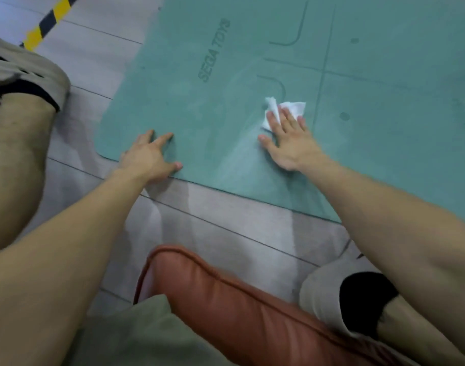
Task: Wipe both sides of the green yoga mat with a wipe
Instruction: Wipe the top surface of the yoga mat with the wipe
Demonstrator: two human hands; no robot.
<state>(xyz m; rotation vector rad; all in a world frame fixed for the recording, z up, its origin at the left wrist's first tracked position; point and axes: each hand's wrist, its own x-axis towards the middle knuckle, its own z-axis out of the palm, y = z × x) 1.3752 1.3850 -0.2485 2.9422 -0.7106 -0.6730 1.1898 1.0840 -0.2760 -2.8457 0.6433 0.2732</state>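
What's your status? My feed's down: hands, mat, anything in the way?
Left hand spread on near corner of green yoga mat. Right hand flat, pressing white wipe on it, printed side up. Nothing on mat ahead of wipe.

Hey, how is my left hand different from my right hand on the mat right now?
The right hand lies flat on the white wipe, pressing it to the green mat; the left hand has no wipe under it. The left hand sits at the mat's near edge by its rounded corner; the right hand is farther in. Both rest on the mat with fingers extended.
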